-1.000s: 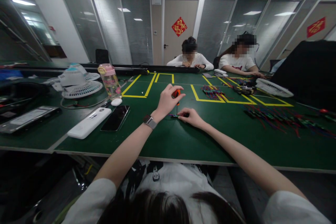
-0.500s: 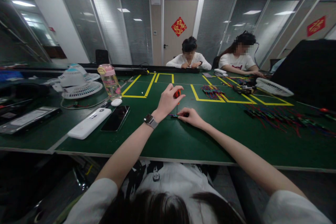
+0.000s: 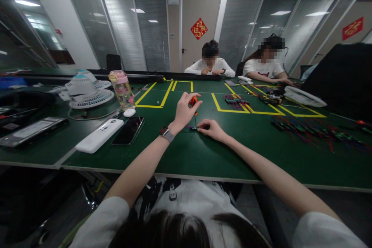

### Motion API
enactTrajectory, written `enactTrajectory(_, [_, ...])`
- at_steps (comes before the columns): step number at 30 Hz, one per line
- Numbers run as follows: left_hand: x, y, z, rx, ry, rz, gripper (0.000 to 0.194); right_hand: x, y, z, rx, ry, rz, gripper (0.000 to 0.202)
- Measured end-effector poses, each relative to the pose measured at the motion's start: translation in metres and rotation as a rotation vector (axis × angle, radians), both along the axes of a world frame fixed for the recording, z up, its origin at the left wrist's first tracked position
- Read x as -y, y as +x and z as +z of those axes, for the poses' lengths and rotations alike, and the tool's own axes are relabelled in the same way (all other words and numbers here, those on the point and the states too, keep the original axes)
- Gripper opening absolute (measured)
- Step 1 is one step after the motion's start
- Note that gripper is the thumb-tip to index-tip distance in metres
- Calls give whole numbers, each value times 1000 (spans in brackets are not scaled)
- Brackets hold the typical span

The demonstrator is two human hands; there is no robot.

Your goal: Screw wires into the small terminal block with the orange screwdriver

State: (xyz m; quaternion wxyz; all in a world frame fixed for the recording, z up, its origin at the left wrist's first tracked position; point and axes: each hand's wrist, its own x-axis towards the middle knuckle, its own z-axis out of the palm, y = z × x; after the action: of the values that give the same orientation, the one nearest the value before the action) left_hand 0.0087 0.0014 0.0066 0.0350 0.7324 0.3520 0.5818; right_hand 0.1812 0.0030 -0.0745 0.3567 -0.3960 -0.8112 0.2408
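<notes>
The screwdriver [image 3: 195, 113] looks plastic-handled and metal-shafted, the tabletop [image 3: 186, 157] smooth with a faint sheen, the phone [image 3: 128, 130] glossy.

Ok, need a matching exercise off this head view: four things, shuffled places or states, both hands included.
Things:
1. Left hand
2. Right hand
3. Pink-lidded bottle
4. Dark-screened phone

Places or states:
A. Lying flat, right of the white device
B. Around the orange-and-black screwdriver
C. Standing beside the white-and-blue fan
D. At one end of the small circuit board

Pairs: 1-B, 2-D, 3-C, 4-A
</notes>
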Motion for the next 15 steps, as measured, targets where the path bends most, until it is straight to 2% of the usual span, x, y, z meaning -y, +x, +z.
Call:
enactTrajectory(2, [3,0,2,17,-35,-75,21,0,0,0,-1,-6,3,16])
enactTrajectory(4, [4,1,5,51,-98,-205,25,0,0,0,-4,-11,6,17])
enactTrajectory(6, [5,2,7,118,-217,-364,27,-1,0,0,-7,-14,15,17])
enactTrajectory(8, [3,2,8,174,-309,-456,27,0,0,0,-8,-12,16,17])
enactTrajectory(10, [2,2,7,190,-308,-433,24,0,0,1,-1,-8,12,17])
enactTrajectory(15, [2,-2,4,8,-7,-87,16,1,0,1,10,-9,-3,17])
